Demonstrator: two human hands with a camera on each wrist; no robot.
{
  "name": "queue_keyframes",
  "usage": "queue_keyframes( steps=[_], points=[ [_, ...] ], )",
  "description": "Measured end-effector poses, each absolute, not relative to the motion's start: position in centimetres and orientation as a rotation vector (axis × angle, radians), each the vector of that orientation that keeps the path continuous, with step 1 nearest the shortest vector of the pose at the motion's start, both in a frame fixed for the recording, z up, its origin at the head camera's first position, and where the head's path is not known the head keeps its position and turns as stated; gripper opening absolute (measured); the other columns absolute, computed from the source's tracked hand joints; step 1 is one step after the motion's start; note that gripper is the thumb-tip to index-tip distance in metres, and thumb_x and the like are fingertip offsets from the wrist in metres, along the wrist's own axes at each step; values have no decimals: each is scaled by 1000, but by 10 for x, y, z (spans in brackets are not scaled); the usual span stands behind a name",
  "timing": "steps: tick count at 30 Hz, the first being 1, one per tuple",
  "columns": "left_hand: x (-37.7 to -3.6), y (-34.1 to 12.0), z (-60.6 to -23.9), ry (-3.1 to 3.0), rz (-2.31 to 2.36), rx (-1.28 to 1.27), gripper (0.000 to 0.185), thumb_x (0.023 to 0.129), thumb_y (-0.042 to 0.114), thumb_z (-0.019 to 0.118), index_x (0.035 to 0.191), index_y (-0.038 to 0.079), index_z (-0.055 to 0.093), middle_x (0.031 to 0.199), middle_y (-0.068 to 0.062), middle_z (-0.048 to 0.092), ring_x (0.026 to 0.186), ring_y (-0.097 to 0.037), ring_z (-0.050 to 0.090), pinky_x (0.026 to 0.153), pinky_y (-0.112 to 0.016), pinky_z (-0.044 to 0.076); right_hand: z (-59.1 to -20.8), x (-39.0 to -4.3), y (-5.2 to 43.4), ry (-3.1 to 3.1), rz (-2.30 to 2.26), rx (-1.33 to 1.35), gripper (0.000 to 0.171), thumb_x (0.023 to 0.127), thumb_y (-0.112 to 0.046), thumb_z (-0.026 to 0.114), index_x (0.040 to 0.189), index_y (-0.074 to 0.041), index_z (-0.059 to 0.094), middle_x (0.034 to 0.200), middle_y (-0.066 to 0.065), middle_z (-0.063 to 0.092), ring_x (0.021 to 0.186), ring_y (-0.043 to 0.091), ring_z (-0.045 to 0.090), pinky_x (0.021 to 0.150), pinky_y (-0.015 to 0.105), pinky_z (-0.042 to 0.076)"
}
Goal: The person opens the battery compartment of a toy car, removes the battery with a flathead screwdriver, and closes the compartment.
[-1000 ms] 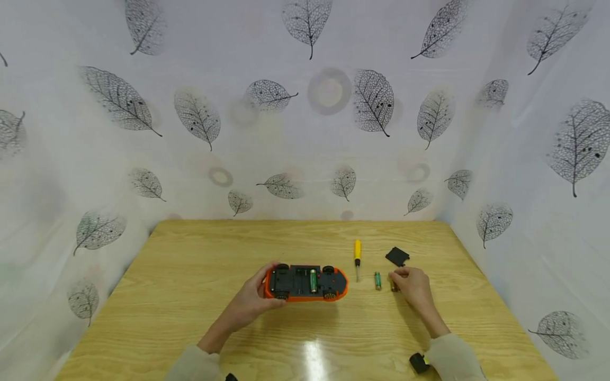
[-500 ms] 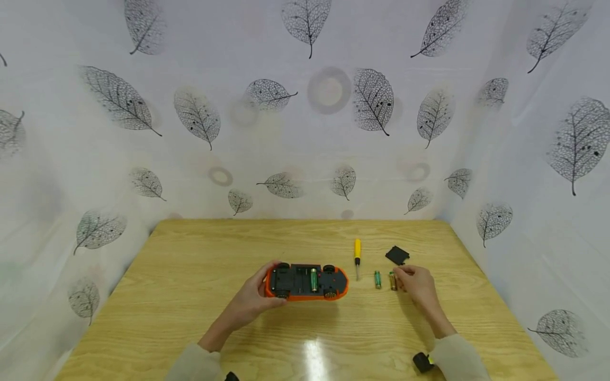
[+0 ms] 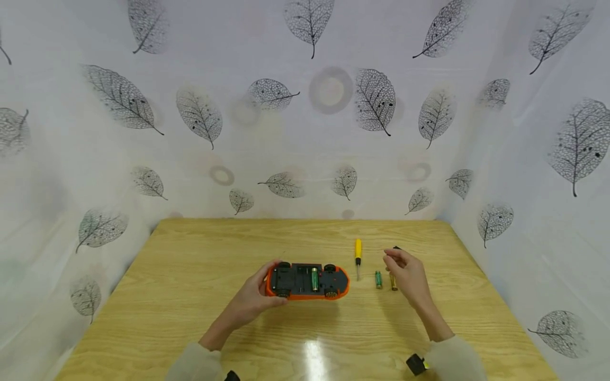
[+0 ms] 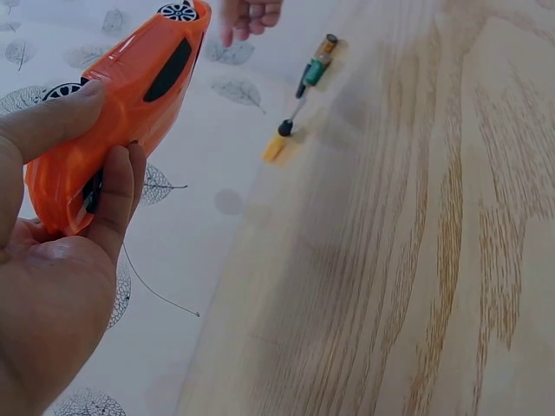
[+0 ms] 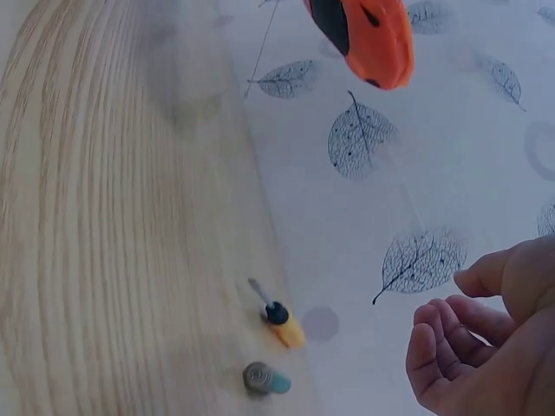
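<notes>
A pale wooden table (image 3: 190, 275) stands enclosed by white leaf-print cloth walls (image 3: 238, 132).

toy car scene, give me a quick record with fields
left hand: grips the car's rear end
car: orange, upside down on the table, one battery in its open bay
right hand: raised, fingers loosely curled, holds nothing
loose batteries: two beside the right hand
screwdriver: yellow handle, between car and batteries
</notes>
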State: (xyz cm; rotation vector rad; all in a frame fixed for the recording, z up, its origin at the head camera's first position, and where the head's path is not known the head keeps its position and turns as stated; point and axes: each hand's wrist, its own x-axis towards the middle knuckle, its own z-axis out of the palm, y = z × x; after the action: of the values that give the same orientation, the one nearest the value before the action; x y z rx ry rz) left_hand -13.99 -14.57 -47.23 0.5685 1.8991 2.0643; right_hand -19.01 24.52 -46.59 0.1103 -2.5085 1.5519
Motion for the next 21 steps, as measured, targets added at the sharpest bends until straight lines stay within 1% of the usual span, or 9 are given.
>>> queue_keyframes(
  steps=[2, 4, 9, 12, 16, 21],
  points=[
    [-140, -146, -472, 1902, 2065, 574, 88, 89, -9, 74, 161, 1, 24, 157, -35, 29, 130, -40, 56, 93, -36, 58, -463, -189, 237, -2484, 1569, 169, 34, 107, -20, 61, 131, 3, 66, 113, 21, 69, 91, 23, 67, 75, 32, 60],
    [-140, -145, -472, 1903, 2066, 578, 88, 89, -9, 74, 161, 1, 24, 157, -35, 29, 130, -40, 56, 93, -37, 58, -459, -188, 227, -2462, 1569, 225, 32, 106, -21, 62, 129, 1, 67, 111, 17, 70, 90, 21, 67, 75, 31, 59],
    [-139, -145, -473, 1897, 2070, 581, 88, 89, -9, 75, 160, 1, 24, 157, -35, 29, 130, -40, 56, 93, -37, 59, -451, -182, 203, -2432, 1554, 358, 28, 105, -20, 65, 126, -2, 71, 112, 12, 72, 95, 27, 67, 75, 28, 57],
    [-139, -144, -473, 1896, 2071, 589, 87, 89, -9, 75, 160, 0, 25, 156, -35, 30, 129, -39, 57, 93, -37, 59, -447, -179, 190, -2418, 1568, 431, 25, 103, -17, 66, 122, -3, 73, 111, 11, 73, 94, 25, 67, 76, 25, 56],
    [-139, -144, -473, 1896, 2071, 599, 86, 89, -9, 74, 159, -1, 25, 156, -35, 30, 130, -39, 56, 93, -36, 58, -444, -177, 175, -2400, 1566, 522, 20, 102, -15, 68, 118, -5, 75, 106, 8, 73, 91, 17, 66, 78, 26, 56],
    [-138, -143, -474, 1900, 2062, 593, 87, 89, -9, 75, 160, -1, 25, 156, -35, 31, 128, -36, 59, 93, -36, 59, -445, -177, 161, -2378, 1522, 658, 16, 100, -12, 70, 115, -7, 76, 106, 4, 72, 92, 17, 65, 80, 30, 57]
  ],
)
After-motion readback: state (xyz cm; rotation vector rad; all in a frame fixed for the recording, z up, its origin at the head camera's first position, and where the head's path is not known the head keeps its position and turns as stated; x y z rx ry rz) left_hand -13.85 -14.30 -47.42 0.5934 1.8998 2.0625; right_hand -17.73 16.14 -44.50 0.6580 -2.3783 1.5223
